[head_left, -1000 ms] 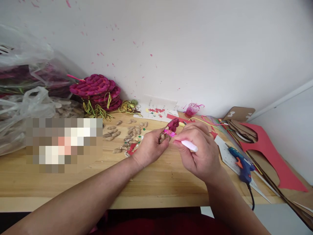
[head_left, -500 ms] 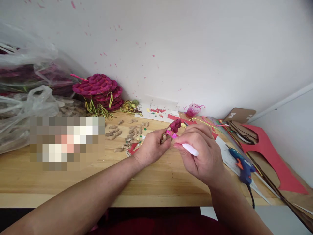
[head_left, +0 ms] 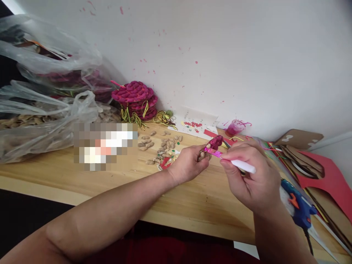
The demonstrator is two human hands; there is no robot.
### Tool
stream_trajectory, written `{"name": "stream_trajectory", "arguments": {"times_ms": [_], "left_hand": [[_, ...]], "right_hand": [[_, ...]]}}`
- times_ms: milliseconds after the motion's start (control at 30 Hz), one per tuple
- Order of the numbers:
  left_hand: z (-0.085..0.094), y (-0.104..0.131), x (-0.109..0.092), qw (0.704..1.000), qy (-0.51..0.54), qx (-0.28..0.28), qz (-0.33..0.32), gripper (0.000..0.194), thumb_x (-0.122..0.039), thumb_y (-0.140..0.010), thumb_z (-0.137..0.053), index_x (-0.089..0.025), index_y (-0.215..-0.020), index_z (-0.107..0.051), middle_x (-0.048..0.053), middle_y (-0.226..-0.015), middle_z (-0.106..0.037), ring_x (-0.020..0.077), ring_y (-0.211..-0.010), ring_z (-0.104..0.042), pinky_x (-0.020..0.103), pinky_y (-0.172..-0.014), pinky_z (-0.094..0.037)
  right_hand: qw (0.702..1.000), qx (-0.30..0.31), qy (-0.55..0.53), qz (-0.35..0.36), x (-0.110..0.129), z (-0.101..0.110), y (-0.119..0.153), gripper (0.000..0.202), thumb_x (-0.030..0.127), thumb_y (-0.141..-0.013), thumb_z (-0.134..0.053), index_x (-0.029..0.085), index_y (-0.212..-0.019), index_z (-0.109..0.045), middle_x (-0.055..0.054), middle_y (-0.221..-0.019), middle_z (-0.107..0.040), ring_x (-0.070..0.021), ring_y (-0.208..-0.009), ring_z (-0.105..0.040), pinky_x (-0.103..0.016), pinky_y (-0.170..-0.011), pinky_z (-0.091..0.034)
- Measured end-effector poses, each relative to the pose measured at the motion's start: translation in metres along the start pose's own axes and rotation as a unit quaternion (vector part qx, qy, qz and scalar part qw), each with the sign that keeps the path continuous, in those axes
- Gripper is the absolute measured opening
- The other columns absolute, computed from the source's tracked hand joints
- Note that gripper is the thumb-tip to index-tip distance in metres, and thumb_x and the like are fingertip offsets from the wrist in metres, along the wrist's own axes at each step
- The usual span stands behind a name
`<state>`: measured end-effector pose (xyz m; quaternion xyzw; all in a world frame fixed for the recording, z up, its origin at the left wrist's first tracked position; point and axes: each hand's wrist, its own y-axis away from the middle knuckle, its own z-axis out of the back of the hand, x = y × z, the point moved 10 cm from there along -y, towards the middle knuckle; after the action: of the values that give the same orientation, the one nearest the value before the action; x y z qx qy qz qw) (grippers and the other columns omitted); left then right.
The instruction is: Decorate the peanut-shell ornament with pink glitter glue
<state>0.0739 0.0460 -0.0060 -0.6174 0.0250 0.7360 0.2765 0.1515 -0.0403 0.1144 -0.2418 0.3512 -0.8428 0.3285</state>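
My left hand [head_left: 189,163] is closed around a small peanut piece [head_left: 216,142], partly painted magenta and partly bare shell. Pinched in my right hand [head_left: 250,172] is a brush [head_left: 242,165] with a white handle; its pink end [head_left: 213,152] meets the side of the piece nearest my left fingers. Behind my hands stands a clear cup [head_left: 235,127] stained with magenta paint. Loose peanuts [head_left: 166,143] lie on the table beyond my left wrist, beside red and green scraps.
A stack of magenta peanut discs [head_left: 134,97] with green tassels stands against the wall. Plastic bags [head_left: 49,135] of peanuts fill the left. A blue glue gun [head_left: 301,207], brown cardboard and red paper [head_left: 330,176] lie at right. White paper [head_left: 189,123] holds small stars.
The view has turned, so the table and its things sit further right and tilted. My right hand has drawn slightly away from my left, with the brush still against the piece.
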Motion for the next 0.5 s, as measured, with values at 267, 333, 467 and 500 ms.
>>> {"name": "stream_trajectory", "arguments": {"times_ms": [267,333,467,500], "left_hand": [[0.000,0.000,0.000,1.000,0.006,0.000,0.008,0.008,-0.022,-0.087,-0.057,-0.018,-0.082,-0.062,-0.004,-0.070,-0.050,0.0121,-0.064,-0.043,0.025,-0.061,-0.036],[0.001,0.000,0.000,1.000,0.000,-0.001,0.004,0.008,-0.021,-0.087,-0.057,-0.018,-0.081,-0.061,-0.004,-0.069,-0.051,0.0119,-0.064,-0.044,0.025,-0.061,-0.036],[0.002,0.001,-0.002,1.000,-0.006,-0.005,0.001,0.007,-0.021,-0.087,-0.058,-0.018,-0.081,-0.061,-0.004,-0.069,-0.051,0.0118,-0.064,-0.044,0.024,-0.061,-0.036],[0.002,0.001,-0.001,1.000,-0.004,-0.007,0.004,0.007,-0.022,-0.086,-0.059,-0.019,-0.080,-0.060,-0.004,-0.068,-0.051,0.0117,-0.063,-0.044,0.023,-0.060,-0.036]], "right_hand": [[0.996,-0.044,-0.021,-0.075,-0.028,0.009,0.001,0.014,0.017,-0.087,-0.070,0.025,-0.098,-0.067,-0.005,-0.088,-0.068,-0.0242,-0.085,-0.066,-0.042,-0.077,-0.051],[0.995,-0.060,-0.031,-0.073,-0.027,0.010,0.002,0.014,0.017,-0.088,-0.069,0.025,-0.098,-0.067,-0.004,-0.086,-0.068,-0.0244,-0.085,-0.065,-0.043,-0.078,-0.051],[0.993,-0.093,-0.058,-0.050,-0.018,0.014,0.003,0.014,0.016,-0.087,-0.069,0.024,-0.097,-0.066,-0.003,-0.084,-0.067,-0.0224,-0.081,-0.065,-0.042,-0.077,-0.054],[0.993,-0.088,-0.062,-0.052,-0.018,0.012,0.003,0.013,0.016,-0.088,-0.069,0.024,-0.097,-0.065,-0.004,-0.084,-0.067,-0.0219,-0.081,-0.065,-0.041,-0.077,-0.054]]}}
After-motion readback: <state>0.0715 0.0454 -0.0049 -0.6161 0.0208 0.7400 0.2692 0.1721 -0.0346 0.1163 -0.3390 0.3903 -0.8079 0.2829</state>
